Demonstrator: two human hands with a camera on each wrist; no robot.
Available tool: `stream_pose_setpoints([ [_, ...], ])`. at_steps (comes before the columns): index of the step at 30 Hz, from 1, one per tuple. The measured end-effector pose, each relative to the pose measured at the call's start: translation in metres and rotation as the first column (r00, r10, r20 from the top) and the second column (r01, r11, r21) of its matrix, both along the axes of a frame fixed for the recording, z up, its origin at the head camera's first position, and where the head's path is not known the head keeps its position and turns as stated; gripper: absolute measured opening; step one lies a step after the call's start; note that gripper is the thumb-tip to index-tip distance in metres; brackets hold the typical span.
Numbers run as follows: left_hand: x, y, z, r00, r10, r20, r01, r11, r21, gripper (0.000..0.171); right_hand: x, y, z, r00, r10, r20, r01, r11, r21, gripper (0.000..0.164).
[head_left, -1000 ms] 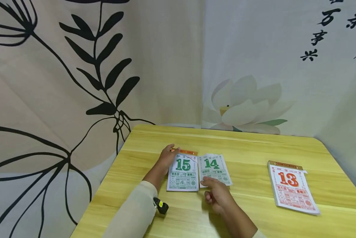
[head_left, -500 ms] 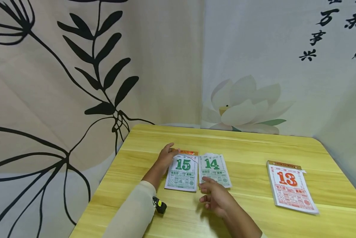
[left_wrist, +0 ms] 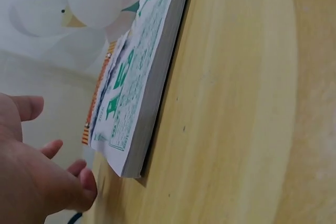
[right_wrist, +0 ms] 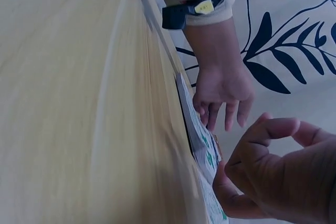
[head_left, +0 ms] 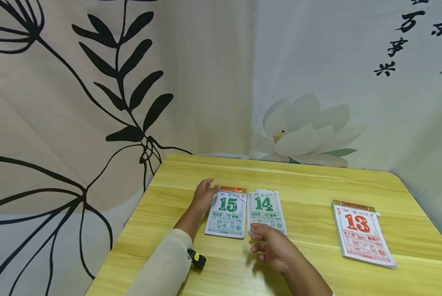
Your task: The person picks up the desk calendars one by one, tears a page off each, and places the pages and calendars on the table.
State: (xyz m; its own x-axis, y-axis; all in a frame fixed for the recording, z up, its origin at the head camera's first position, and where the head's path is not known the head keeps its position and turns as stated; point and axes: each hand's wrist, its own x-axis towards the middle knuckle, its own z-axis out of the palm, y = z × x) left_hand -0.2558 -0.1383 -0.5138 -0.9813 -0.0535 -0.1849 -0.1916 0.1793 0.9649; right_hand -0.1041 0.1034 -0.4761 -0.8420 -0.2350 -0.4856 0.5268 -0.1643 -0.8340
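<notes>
Both hands loosening off the 15 calendar and the 14 sheet

So a second ago my right hand (head_left: 275, 247) had its fingers bunched up by the bottom of the 14 sheet (head_left: 265, 209); now it's backed off a touch and the fingers have uncurled. My left hand (head_left: 203, 196) had its thumb lapped over the orange header strip (head_left: 233, 189) of the 15 calendar (head_left: 226, 216), and it's slid back toward the corner. I'd read that as the pair lined up and let go.

Right now both hands are relaxed, fingers loosely bent and spread, gripping nothing. Whether my left thumb or right index fingertip still brushes paper, I honestly can't tell from these angles.

The 15 calendar lies flat just in front of my left hand, with the 14 sheet right beside it on the right, its top edge ragged. The 13 calendar (head_left: 365, 236) sits well apart, further right. No containers that I can spot; everything's straight on the tabletop (head_left: 309, 255).
</notes>
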Motion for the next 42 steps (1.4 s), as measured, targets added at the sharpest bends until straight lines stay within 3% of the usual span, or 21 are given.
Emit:
stream_pose_setpoints([
  [4,0.009,0.001,0.006,0.999,0.017,-0.047,-0.023,0.990,-0.138,0.061,-0.002,0.009,0.000,0.999,-0.044,0.000,0.044,0.999,0.003,0.045],
  [8,0.018,0.001,0.012,0.994,-0.063,-0.092,0.036,0.961,-0.275,0.063,-0.005,0.019,0.002,0.997,-0.082,-0.001,0.082,0.997,0.002,0.031],
  [13,0.026,0.004,0.010,0.978,-0.158,-0.133,0.095,0.915,-0.392,0.064,-0.010,0.030,0.006,0.995,-0.101,-0.016,0.101,0.995,-0.001,0.022],
  [16,0.033,0.010,0.009,0.970,-0.198,-0.143,0.115,0.887,-0.448,0.065,-0.011,0.036,0.007,0.991,-0.127,-0.033,0.127,0.992,0.000,0.022],
  [20,0.044,0.021,0.009,0.960,-0.248,-0.130,0.150,0.847,-0.510,0.070,-0.011,0.046,0.007,0.986,-0.156,-0.060,0.157,0.988,0.007,0.037],
  [25,0.054,0.034,0.002,0.941,-0.320,-0.112,0.190,0.773,-0.606,0.074,-0.011,0.057,0.006,0.980,-0.178,-0.086,0.181,0.983,0.020,0.049],
  [31,0.065,0.048,0.000,0.907,-0.404,-0.124,0.238,0.731,-0.640,0.079,-0.013,0.068,0.006,0.972,-0.209,-0.110,0.215,0.975,0.048,0.052],
  [37,0.072,0.066,0.002,0.864,-0.493,-0.106,0.302,0.675,-0.673,0.082,-0.015,0.085,0.010,0.963,-0.222,-0.152,0.238,0.967,0.094,0.038],
  [42,0.076,0.077,0.009,0.834,-0.544,-0.095,0.353,0.657,-0.666,0.084,-0.015,0.104,0.011,0.963,-0.209,-0.168,0.231,0.964,0.129,0.041],
])
